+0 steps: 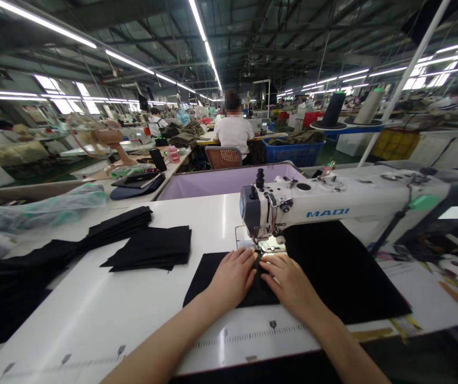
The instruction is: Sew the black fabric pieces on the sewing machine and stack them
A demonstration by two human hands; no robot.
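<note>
A black fabric piece (207, 274) lies on the white table under the head of a sewing machine (348, 197). My left hand (234, 274) rests flat on this cloth, fingers stretched toward the needle area. Just right of it, my right hand (288, 280) lies with its fingers extended and thumb apart, fingertips near the lit metal needle plate (272, 245). Both hands press on the cloth, and neither grips it. The needle tip is hidden behind the fingers. A larger black fabric panel (340, 266) spreads under the machine arm, right of my right hand.
Stacked black cut pieces (152, 248) lie left of my hands, with a longer row of black fabric (45, 256) beyond. A lilac bin (213, 181) adjoins the table's far edge. Thread cones (332, 109) stand at back right. A person in white (233, 130) sits ahead.
</note>
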